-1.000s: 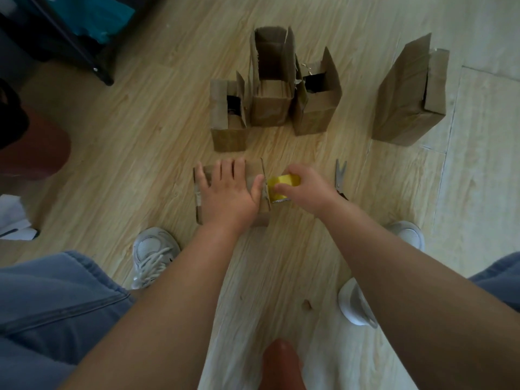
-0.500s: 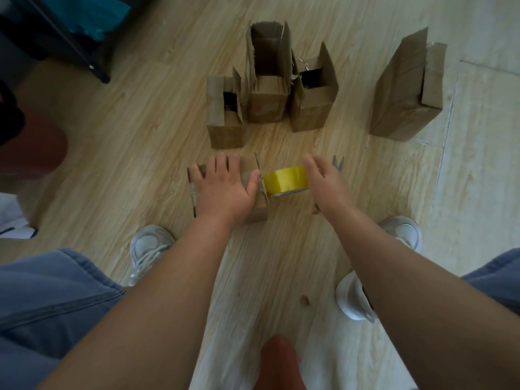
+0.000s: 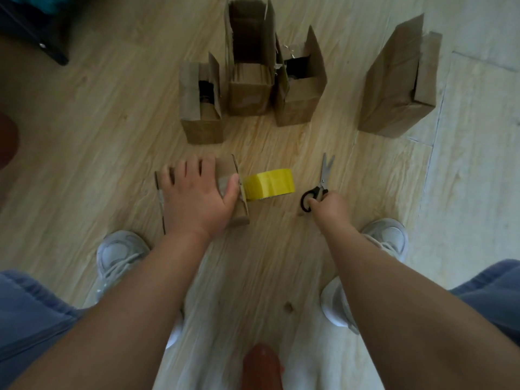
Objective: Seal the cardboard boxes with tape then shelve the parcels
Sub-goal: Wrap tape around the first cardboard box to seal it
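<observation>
The left hand (image 3: pixel 197 199) hides most of the box (image 3: pixel 225 168) top

Around the tape roll (image 3: pixel 268 183): bare floor (image 3: pixel 281 144) at 12 o'clock, walled farther off by three open boxes (image 3: pixel 249 91); scissors (image 3: pixel 325 175) near at 3 o'clock; small box (image 3: pixel 225 168) just beside at 9 o'clock.

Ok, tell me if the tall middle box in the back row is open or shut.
Open: the tall middle box has its flaps standing up, and its inside shows between them.
</observation>
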`<state>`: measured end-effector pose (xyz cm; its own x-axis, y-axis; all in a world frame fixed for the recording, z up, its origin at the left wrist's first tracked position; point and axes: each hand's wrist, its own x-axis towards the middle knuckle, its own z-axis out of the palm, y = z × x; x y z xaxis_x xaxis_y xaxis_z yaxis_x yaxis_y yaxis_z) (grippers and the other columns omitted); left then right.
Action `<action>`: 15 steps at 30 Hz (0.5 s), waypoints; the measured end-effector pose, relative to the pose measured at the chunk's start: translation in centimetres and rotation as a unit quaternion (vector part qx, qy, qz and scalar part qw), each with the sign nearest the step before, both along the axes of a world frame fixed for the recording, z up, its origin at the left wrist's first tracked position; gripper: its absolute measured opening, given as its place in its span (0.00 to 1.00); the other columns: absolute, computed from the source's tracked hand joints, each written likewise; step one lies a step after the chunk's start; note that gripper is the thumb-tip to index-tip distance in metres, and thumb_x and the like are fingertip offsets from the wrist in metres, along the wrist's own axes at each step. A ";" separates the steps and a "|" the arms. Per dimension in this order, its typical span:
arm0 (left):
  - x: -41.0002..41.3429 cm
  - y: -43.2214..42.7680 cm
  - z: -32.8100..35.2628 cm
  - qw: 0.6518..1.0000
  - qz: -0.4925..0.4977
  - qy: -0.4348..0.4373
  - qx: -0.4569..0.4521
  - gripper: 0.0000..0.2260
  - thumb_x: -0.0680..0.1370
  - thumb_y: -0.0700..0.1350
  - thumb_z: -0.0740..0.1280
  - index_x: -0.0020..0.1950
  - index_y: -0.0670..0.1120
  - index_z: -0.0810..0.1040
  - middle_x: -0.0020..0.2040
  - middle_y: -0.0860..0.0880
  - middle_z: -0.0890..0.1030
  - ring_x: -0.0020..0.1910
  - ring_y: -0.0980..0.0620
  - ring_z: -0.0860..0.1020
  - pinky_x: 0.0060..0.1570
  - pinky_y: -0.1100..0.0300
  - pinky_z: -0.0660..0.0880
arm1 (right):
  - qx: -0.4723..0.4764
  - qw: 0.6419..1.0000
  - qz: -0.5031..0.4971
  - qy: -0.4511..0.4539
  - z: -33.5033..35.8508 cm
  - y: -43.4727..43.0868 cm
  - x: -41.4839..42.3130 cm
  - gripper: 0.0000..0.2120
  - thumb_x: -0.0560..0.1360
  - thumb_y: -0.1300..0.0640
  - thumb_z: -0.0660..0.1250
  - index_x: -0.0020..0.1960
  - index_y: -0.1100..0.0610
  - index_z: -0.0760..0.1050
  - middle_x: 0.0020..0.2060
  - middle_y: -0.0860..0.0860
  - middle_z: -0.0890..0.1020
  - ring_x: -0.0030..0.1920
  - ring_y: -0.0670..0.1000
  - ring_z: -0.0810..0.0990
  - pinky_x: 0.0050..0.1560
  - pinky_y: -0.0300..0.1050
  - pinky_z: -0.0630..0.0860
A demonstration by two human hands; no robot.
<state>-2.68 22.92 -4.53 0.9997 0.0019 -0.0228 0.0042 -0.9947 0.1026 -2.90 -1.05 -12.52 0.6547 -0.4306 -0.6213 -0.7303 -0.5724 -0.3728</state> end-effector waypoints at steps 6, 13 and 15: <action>0.1 0.1 -0.3 1.000 -0.006 -0.006 0.008 0.25 0.79 0.61 0.51 0.61 0.43 0.73 0.52 0.43 0.76 0.53 0.42 0.72 0.60 0.44 0.64 | -0.005 0.998 -0.056 -0.007 -1.3 0.2 0.6 0.19 0.78 0.54 0.70 0.63 0.62 0.69 0.53 0.56 0.75 0.47 0.55 0.75 0.42 0.49 0.71; 0.1 0.1 -0.4 1.000 -0.008 -0.027 0.001 0.23 0.79 0.60 0.53 0.59 0.43 0.73 0.50 0.43 0.76 0.51 0.42 0.72 0.59 0.44 0.64 | -0.033 0.998 0.036 0.032 -1.2 -1.0 0.5 0.09 0.79 0.58 0.68 0.52 0.60 0.69 0.42 0.52 0.73 0.41 0.52 0.73 0.36 0.44 0.66; 0.1 0.1 -0.4 1.000 -0.006 -0.029 0.001 0.24 0.79 0.60 0.53 0.59 0.43 0.73 0.50 0.43 0.76 0.52 0.41 0.72 0.60 0.44 0.64 | -0.028 0.998 0.032 0.051 -0.6 -1.0 0.7 0.09 0.79 0.56 0.67 0.48 0.60 0.69 0.37 0.51 0.72 0.36 0.50 0.72 0.31 0.43 0.65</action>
